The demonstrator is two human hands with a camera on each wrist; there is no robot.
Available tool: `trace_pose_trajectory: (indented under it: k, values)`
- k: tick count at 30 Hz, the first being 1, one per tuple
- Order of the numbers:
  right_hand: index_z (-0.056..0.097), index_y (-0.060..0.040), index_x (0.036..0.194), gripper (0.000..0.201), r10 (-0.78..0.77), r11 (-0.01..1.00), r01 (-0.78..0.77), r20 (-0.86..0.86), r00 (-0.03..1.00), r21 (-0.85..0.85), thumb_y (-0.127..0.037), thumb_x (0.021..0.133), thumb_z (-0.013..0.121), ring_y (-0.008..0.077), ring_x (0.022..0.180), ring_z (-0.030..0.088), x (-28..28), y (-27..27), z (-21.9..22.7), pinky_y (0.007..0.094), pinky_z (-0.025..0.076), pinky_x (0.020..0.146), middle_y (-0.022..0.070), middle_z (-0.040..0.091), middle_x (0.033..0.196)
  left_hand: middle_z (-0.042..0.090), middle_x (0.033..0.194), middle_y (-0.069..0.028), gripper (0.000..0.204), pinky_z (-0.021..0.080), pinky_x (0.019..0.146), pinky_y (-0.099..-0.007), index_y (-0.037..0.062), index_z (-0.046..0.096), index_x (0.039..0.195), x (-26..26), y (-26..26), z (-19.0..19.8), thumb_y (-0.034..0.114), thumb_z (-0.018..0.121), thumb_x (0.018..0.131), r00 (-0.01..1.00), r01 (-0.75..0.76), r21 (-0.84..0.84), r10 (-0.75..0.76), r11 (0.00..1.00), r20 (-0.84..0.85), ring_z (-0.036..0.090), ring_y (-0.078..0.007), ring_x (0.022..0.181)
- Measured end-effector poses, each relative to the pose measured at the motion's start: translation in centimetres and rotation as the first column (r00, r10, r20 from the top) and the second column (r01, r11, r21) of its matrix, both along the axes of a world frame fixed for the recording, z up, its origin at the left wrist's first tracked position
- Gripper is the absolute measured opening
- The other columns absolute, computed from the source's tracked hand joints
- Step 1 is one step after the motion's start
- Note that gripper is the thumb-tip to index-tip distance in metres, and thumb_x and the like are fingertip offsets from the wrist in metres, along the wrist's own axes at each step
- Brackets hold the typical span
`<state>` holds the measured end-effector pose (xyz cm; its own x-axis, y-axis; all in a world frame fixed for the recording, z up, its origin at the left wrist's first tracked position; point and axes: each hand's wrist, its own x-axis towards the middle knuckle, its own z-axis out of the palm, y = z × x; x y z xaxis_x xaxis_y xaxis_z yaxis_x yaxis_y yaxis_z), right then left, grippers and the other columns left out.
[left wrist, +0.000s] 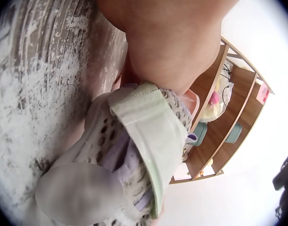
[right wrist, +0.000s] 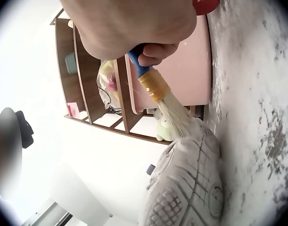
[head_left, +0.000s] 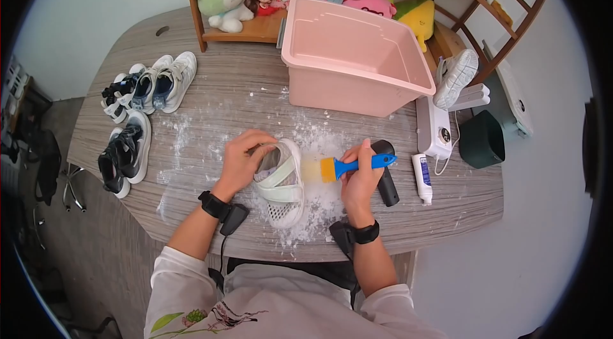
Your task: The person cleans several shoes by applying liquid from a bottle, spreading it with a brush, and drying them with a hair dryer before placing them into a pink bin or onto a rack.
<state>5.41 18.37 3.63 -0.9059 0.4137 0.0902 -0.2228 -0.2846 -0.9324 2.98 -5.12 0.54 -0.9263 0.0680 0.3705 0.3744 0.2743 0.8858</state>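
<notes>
A white shoe [head_left: 290,208] with mesh holes and a pale green strap [left wrist: 151,134] lies on the powder-dusted table, toe toward the person. My left hand [head_left: 242,159] grips the shoe by the edge of its opening at the far end. In my right hand [head_left: 361,180] is a brush [head_left: 364,163] with a blue handle, a yellow ferrule and pale bristles, pinched by the handle. Seen from the right wrist, its bristles [right wrist: 176,117] meet the side of the shoe near the sole. Loose white powder [head_left: 322,202] is scattered between the shoe and the right hand.
A pink bin [head_left: 345,93] stands behind, before a shelf of plush toys. Several shoes [head_left: 137,147] sit at left. At right are a black cylindrical object [head_left: 387,187], a white tube [head_left: 422,179], a white device [head_left: 434,131] bearing a shoe [head_left: 458,80], and a dark green bin [head_left: 482,141].
</notes>
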Motion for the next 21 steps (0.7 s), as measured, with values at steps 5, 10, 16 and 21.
trace_pose_trajectory:
  k: [5,10,16,21]
  values:
    - [0.053,-0.0045,0.064,0.051,0.189,0.981,-0.186,-0.068,0.980,0.048,-0.035,0.105,0.053,0.0087,0.043,0.044,0.2,0.6,-0.5,0.0228,0.032,0.040,0.0067,0.057,0.062,0.072,0.096,-0.0097,0.012,0.052,0.073,-0.0290,0.0017,0.074,0.098,0.0,0.0,-0.3,0.002,0.072,0.087,0.996,-0.082,0.001,0.082,0.997,-0.022,0.066,-0.0193,0.083]
    - [0.054,-0.0047,0.063,0.051,0.044,0.999,-0.044,0.044,0.998,0.013,-0.034,0.105,0.052,0.0091,0.043,0.044,-0.1,-0.2,0.2,0.0230,0.031,0.040,0.0068,0.057,0.062,0.071,0.093,-0.0100,0.011,0.050,0.070,-0.0292,0.0004,0.073,0.098,-0.6,-0.4,-0.8,0.000,0.071,0.087,0.966,-0.252,0.076,0.256,0.965,-0.043,0.064,-0.0194,0.078]
    - [0.054,-0.0046,0.063,0.051,0.116,0.992,-0.116,0.002,0.993,0.048,-0.032,0.106,0.051,0.0092,0.044,0.045,0.5,0.3,-0.1,0.0234,0.033,0.041,0.0070,0.057,0.061,0.070,0.093,-0.0100,0.011,0.051,0.071,-0.0292,0.0002,0.073,0.098,-0.6,-0.8,-0.5,0.000,0.070,0.088,0.943,-0.330,0.081,0.333,0.940,-0.019,0.065,-0.0189,0.081]
    - [0.054,-0.0051,0.062,0.051,0.074,0.997,-0.074,0.005,0.997,0.014,-0.031,0.106,0.050,0.0096,0.043,0.045,0.3,0.2,0.6,0.0238,0.032,0.040,0.0068,0.057,0.061,0.070,0.094,-0.0104,0.012,0.051,0.072,-0.0288,0.0001,0.073,0.099,-0.8,-0.8,-0.5,-0.001,0.069,0.088,0.943,-0.325,0.056,0.328,0.944,-0.056,0.066,-0.0188,0.083]
